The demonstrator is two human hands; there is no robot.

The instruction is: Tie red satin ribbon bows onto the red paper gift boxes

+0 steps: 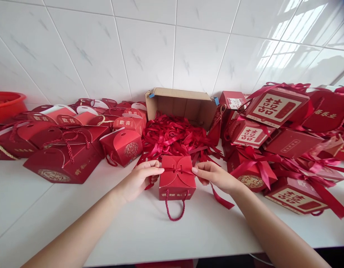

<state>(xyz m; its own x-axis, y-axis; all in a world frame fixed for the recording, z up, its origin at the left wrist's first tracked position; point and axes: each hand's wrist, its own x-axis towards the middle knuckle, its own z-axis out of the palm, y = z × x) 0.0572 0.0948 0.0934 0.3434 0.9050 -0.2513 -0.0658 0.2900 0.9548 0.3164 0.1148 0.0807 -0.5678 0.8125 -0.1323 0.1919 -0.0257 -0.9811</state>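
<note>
A small red gift box (176,184) with folded petal flaps stands on the white table directly in front of me. Across its top runs a red ribbon (179,170), crossed into a knot at the middle. My left hand (144,174) pinches the ribbon at the box's left edge. On the right edge, my right hand (212,175) pinches the other side, and a loose tail hangs down below it onto the table. The box's twisted cord handle (175,217) lies toward me. Part of the fingers of both hands is hidden.
A cardboard carton (180,97) lies behind, with a heap of red ribbons (177,136) spilling from it. Untied red boxes (68,160) crowd the left, near a red basin (6,108). Ribbon-tied boxes (278,106) are stacked at right. A tiled wall (149,48) closes the back.
</note>
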